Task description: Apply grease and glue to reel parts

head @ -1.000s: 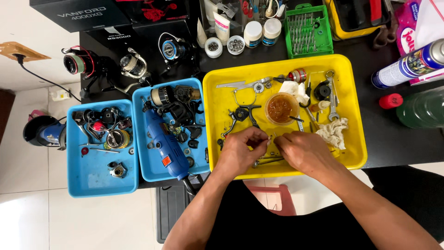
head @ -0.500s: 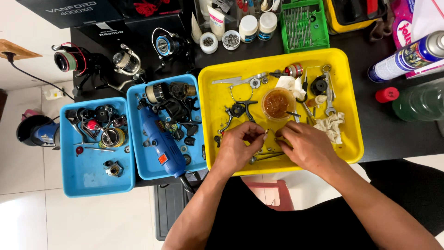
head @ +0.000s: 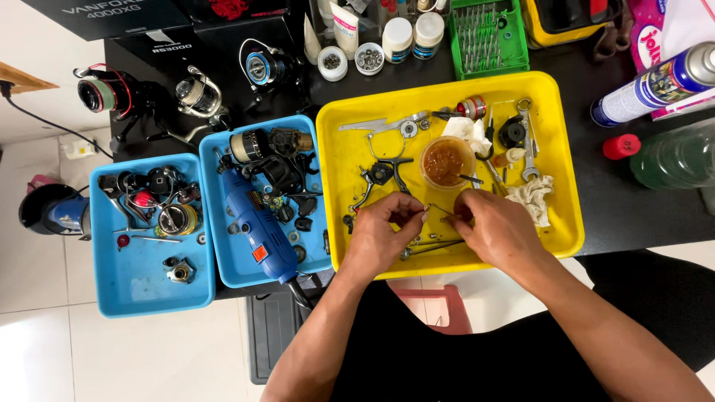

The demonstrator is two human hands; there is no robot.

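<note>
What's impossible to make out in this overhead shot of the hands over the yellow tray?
- Head view: small metal part between left hand and right hand, too small to identify.
- Yellow tray floor under both hands: hidden.
- Spray can: cut off by right edge.

Small repair workbench, likely fishing-reel servicing: spinning reels sitting on a black table, blue trays holding dismantled parts, a yellow tray carrying wrenches, a rotary tool lying ready.
</note>
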